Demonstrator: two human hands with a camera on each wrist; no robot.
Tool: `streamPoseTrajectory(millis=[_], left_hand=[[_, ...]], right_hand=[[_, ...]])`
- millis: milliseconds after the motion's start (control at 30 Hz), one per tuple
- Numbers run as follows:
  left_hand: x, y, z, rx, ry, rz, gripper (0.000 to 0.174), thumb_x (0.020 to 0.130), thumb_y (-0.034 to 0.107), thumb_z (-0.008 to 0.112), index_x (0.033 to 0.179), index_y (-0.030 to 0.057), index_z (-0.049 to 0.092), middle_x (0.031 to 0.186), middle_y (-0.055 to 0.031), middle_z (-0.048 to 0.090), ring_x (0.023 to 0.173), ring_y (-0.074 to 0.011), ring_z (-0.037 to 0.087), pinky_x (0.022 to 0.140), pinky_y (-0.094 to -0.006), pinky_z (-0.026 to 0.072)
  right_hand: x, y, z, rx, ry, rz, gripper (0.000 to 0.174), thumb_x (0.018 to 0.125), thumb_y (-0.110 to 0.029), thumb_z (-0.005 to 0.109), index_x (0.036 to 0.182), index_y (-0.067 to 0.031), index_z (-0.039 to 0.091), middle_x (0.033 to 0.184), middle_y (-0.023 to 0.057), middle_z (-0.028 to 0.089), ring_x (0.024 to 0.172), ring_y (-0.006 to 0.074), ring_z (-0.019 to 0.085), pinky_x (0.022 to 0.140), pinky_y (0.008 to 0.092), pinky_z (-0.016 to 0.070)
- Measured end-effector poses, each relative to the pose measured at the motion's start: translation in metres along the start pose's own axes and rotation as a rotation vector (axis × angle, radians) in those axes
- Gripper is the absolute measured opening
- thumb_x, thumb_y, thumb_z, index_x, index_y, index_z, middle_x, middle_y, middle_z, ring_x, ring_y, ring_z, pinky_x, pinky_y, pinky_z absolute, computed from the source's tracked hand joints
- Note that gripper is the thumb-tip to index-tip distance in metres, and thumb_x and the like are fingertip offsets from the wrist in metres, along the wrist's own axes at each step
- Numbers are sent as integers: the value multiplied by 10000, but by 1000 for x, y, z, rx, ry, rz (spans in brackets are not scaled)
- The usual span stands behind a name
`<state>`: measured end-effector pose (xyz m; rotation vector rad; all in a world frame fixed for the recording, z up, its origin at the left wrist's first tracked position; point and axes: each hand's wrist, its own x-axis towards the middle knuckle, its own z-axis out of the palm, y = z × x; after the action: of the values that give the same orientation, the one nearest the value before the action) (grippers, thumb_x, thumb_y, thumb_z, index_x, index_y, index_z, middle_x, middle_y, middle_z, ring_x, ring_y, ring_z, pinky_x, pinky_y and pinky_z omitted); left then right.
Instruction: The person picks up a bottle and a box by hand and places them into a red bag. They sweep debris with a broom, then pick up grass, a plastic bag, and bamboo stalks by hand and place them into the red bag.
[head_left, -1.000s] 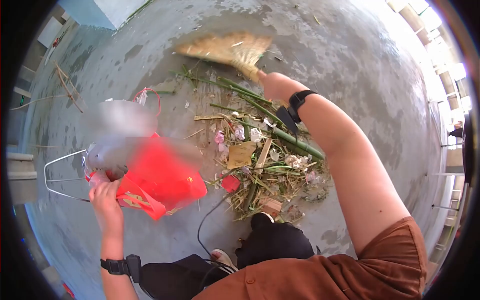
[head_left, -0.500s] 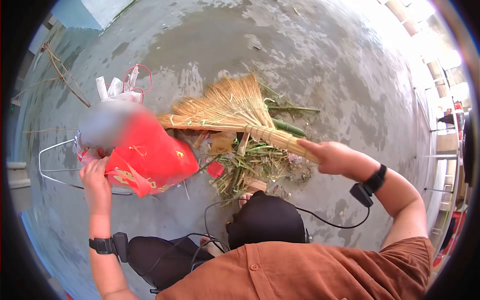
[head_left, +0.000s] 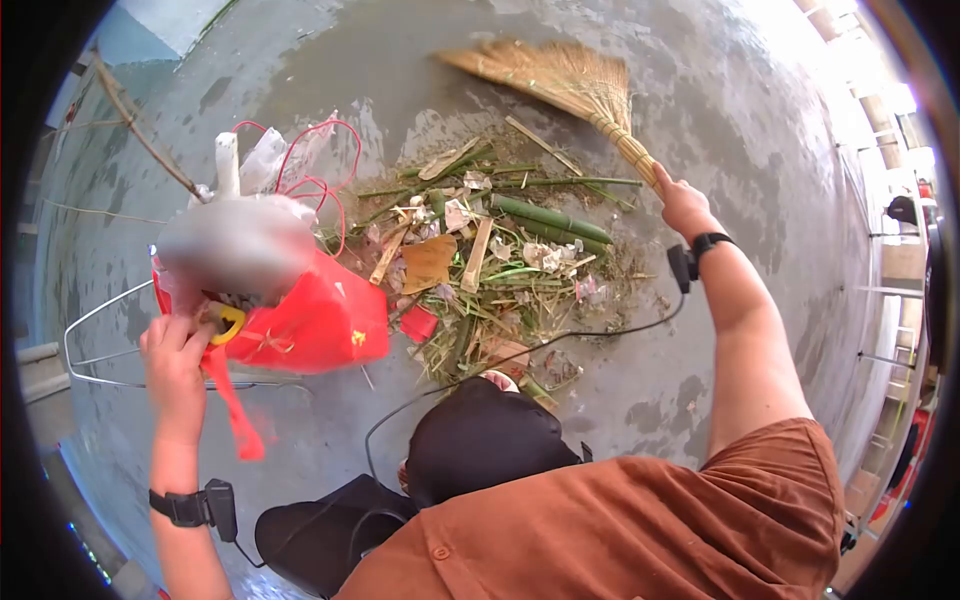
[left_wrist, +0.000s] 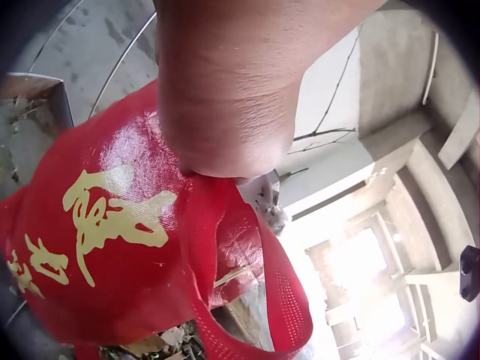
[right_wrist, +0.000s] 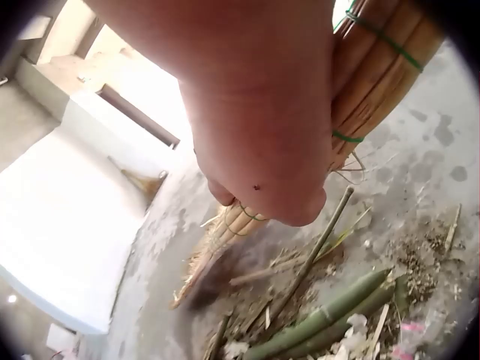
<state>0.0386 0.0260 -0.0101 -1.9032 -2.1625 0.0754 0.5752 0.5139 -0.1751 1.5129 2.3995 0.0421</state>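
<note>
My right hand (head_left: 690, 205) grips the handle of a straw broom (head_left: 575, 85), its bristles spread over the wet floor beyond a heap of debris (head_left: 480, 300). In the right wrist view, green ties bind the broom handle (right_wrist: 386, 64). My left hand (head_left: 175, 370) holds the upper edge of a red bag (head_left: 325, 320) near its handle; a red strap (head_left: 235, 415) dangles below. In the left wrist view the bag's side carries gold characters (left_wrist: 112, 217), and a loop of strap (left_wrist: 289, 311) hangs under the wrist. My left fingertips are hidden there.
The heap mixes green bamboo (head_left: 550, 220), straw, paper scraps and a red piece (head_left: 418, 323). Left of the bag is a bent metal rod frame (head_left: 75, 335). White plastic and red cord (head_left: 340, 165) stick up behind the bag. A black cable (head_left: 560, 340) crosses near my knee.
The broom came from the far side back over the heap, then swung away again to the far right. My left hand shifted slightly left with the bag, and a red strap now dangles.
</note>
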Motion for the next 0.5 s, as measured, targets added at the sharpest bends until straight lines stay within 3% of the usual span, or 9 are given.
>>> streamPoseTrajectory(millis=[67, 133, 167, 200, 267, 333, 500], left_hand=[[-1, -3, 4, -7, -19, -12, 272, 782, 45, 601, 1028, 37, 714, 977, -62, 619, 1017, -274, 565, 911, -394, 422], [5, -6, 0, -24, -93, -80, 362, 777, 26, 606, 1129, 37, 687, 1010, -83, 624, 1023, -288, 571, 914, -401, 426], [3, -6, 3, -17, -110, -78, 362, 777, 26, 606, 1129, 37, 687, 1010, -83, 624, 1023, -288, 571, 914, -401, 426], [0, -5, 7, -42, -71, -146, 365, 781, 23, 604, 1140, 34, 666, 1027, -98, 625, 1035, -302, 575, 922, -409, 428], [-2, -9, 5, -48, -46, -224, 369, 786, 20, 602, 1152, 31, 644, 1043, -113, 626, 1047, -315, 578, 931, -416, 431], [-7, -12, 0, -19, -134, -37, 330, 794, 13, 605, 1123, 27, 609, 1080, -142, 621, 1068, -343, 579, 945, -429, 435], [1, 3, -4, -57, -119, -52, 286, 794, 8, 608, 1079, 27, 587, 1085, -151, 612, 1058, -354, 581, 948, -439, 438]], right_hand=[[25, -13, 51, -334, 256, -22, 492, 852, -81, 609, 1341, -139, 617, 1048, 121, 694, 1066, 305, 655, 890, 436, 537], [42, -75, 62, -263, 38, -153, 275, 823, -105, 652, 1085, -130, 731, 1102, 104, 686, 1146, 286, 620, 925, 417, 528], [52, -102, 80, -181, -54, -255, 239, 833, -156, 652, 1048, -110, 744, 1164, 105, 674, 1170, 277, 604, 949, 415, 521], [51, -133, 83, -148, -139, -309, 251, 835, -185, 648, 1055, -101, 735, 1159, 103, 679, 1204, 277, 581, 975, 432, 497], [56, -173, 107, 13, -114, -265, 300, 861, -177, 628, 1148, -98, 666, 1161, 100, 684, 1211, 285, 569, 1005, 438, 451], [56, -203, 116, 23, -141, -195, 344, 871, -177, 625, 1205, -96, 617, 1176, 107, 685, 1213, 296, 565, 1018, 438, 430], [49, -218, 124, 35, -210, -116, 291, 896, -181, 631, 1171, -93, 662, 1237, 112, 690, 1254, 279, 549, 1002, 406, 448]])
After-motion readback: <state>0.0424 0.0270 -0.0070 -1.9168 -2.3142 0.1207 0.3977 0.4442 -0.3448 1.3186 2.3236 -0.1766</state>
